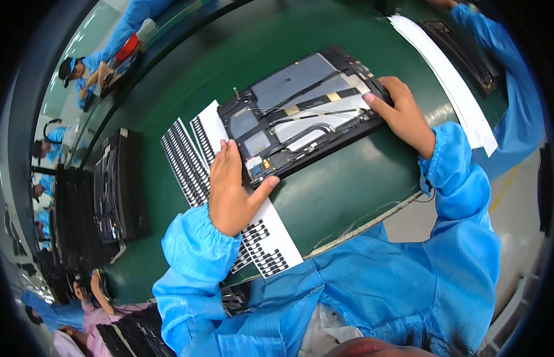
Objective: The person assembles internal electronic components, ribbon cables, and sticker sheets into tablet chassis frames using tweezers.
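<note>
An opened tablet-like device (302,134) shows its inside face up, with grey battery cells, thin cables and circuit parts in a black frame. It lies tilted across the green table in front of me. My left hand (232,189) rests against its left near corner, fingers stretched along the left edge and thumb spread over the near edge. At the right end, my right hand (403,113) grips the device, thumb on top; its other fingers are partly hidden behind the edge. White sheets with rows of small black stickers (266,250) lie beneath my left wrist and partly under the device.
A long stack of black device frames (117,184) stands at the left. White paper strips (446,77) and a black frame part (458,56) lie at the right, beside a co-worker's blue sleeve (518,89). The table's near edge (372,229) runs before my body. Other people sit at far left.
</note>
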`<state>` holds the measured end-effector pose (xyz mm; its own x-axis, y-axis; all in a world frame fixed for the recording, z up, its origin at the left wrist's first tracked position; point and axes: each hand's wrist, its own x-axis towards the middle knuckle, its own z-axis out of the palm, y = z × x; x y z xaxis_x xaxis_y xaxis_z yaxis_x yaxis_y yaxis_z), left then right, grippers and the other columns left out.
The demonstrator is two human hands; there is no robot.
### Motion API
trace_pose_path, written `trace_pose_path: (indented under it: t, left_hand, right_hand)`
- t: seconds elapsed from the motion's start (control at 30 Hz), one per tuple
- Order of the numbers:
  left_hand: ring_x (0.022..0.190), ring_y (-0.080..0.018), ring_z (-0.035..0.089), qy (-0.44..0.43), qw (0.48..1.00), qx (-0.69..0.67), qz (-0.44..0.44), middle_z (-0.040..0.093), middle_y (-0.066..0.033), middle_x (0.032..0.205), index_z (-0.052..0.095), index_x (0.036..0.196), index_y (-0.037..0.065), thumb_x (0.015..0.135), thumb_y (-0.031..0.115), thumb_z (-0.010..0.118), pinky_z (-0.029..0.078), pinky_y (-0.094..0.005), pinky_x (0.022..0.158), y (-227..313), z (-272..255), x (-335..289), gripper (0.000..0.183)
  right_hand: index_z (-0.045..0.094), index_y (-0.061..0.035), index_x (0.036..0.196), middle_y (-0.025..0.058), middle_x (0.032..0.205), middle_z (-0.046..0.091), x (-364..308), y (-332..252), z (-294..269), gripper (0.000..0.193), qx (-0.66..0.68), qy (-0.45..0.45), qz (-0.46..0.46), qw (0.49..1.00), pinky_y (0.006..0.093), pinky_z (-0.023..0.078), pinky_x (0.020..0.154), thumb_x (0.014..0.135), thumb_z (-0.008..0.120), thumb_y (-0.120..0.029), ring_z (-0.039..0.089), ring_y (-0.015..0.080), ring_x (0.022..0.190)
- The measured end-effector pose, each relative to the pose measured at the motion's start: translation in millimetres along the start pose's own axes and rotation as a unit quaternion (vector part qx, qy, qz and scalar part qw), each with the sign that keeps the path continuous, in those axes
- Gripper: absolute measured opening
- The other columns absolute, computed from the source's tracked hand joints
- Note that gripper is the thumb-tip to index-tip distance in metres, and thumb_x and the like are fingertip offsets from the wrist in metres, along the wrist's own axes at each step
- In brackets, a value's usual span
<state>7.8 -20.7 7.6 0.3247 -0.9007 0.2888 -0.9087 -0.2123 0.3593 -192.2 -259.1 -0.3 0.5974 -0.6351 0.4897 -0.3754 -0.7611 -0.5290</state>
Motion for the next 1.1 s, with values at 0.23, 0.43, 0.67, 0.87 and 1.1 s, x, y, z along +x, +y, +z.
trace_pose_path:
  t: [0.23,0.43,0.67,0.87,1.1]
  left_hand:
    - [0.115,-0.0416,0.041,0.191,0.978,-0.086,-0.009,0.044,-0.0313,0.12,0.036,0.123,-0.012,0.06,0.029,0.078,0.031,-0.0437,0.097,-8,-30,-23,0.086]
    - [0.118,-0.027,0.035,0.319,0.869,-0.36,-0.111,0.031,-0.0166,0.129,0.029,0.129,-0.003,0.06,0.02,0.078,0.029,-0.0377,0.099,1,-63,-65,0.088]
    - [0.106,-0.023,0.038,0.468,0.837,-0.175,-0.223,0.027,-0.0124,0.119,0.035,0.125,0.005,0.057,0.027,0.082,0.034,-0.0359,0.093,-33,-81,-94,0.086]
    - [0.11,-0.03,0.033,0.459,0.815,-0.014,-0.354,0.027,-0.0166,0.12,0.038,0.124,0.006,0.062,0.024,0.079,0.029,-0.0391,0.097,-61,-95,-110,0.076]
    - [0.127,-0.032,0.016,0.503,0.768,-0.239,-0.317,0.009,-0.0239,0.137,-0.006,0.137,0.001,0.073,0.032,0.068,0.017,-0.0379,0.104,-104,-76,-122,0.103]
  right_hand:
    - [0.053,0.0033,0.099,0.0121,0.09,0.054,32,-50,2,0.035,0.174,0.071,0.007,0.982,0.0284,0.04,0.076,0.08,0.061,-0.025,0.051,0.0188,0.084]
    - [0.054,0.0005,0.102,0.0027,0.078,0.055,112,-123,9,0.034,0.306,-0.101,-0.062,0.945,0.0202,0.038,0.065,0.083,0.059,-0.027,0.048,0.0072,0.072]
    - [0.063,0.002,0.083,0.0045,0.075,0.058,203,-246,145,0.039,0.374,-0.201,-0.096,0.9,0.0242,0.039,0.067,0.079,0.061,-0.037,0.05,0.011,0.072]
    - [0.065,-0.0024,0.071,0.018,0.068,0.061,200,-308,270,0.04,0.405,-0.095,-0.096,0.904,0.0384,0.046,0.064,0.075,0.06,-0.042,0.06,0.0337,0.068]
    - [0.065,-0.0025,0.081,0.0133,0.081,0.063,179,-304,315,0.042,0.485,-0.199,0.016,0.851,0.033,0.042,0.073,0.079,0.056,-0.044,0.058,0.0254,0.079]
